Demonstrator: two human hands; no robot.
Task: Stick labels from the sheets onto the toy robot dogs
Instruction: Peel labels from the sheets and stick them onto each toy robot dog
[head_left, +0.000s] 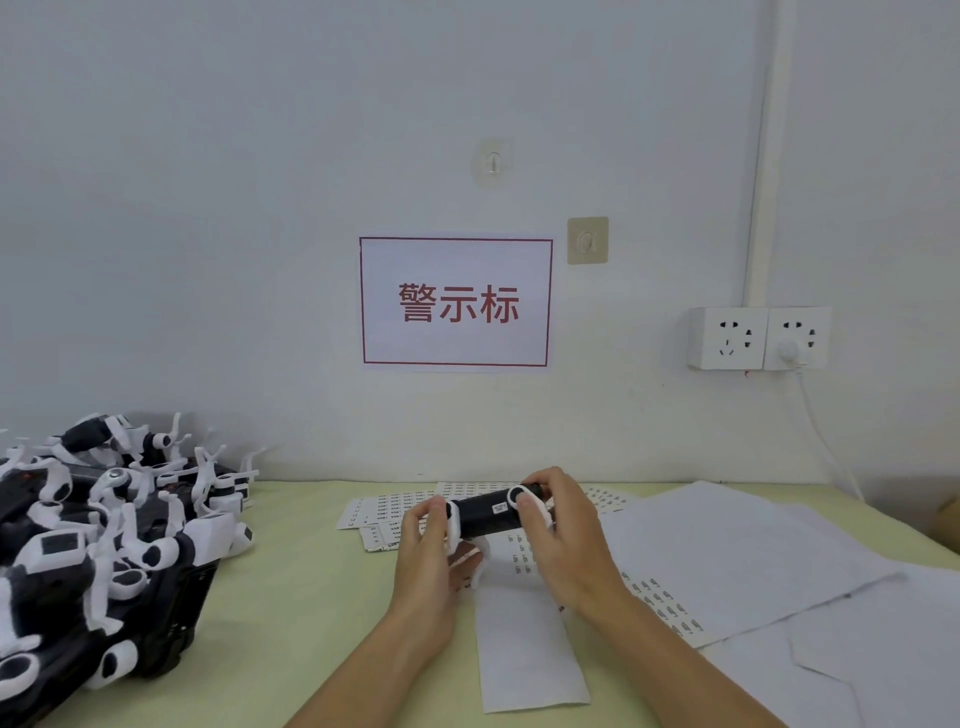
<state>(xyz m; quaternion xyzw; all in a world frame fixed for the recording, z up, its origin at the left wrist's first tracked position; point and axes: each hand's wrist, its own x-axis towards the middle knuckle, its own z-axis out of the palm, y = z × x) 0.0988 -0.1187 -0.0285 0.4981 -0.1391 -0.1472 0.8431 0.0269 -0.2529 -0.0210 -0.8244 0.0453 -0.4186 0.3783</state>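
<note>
- Black plastic with white joints: a toy robot dog (491, 512) is held above the pale green table (291, 597), gripped at both ends between the two hands.
- Left hand (431, 558): fingers curled round the dog's white left end, thumb on top.
- Right hand (563, 540): fingers wrapped over the far side of the right end, thumb pressing near a round white joint; a small white label (500, 508) sits just left of that thumb.
- Label sheets (387, 512) lie flat beyond and below the fingers, partly hidden by them.
- Blank white backing sheets (727, 561) spread right of the right hand.
- A heap of robot dogs (104, 530) lies well left of the left hand.
- On the wall, a red-framed sign (456, 303) and double socket (759, 338).
</note>
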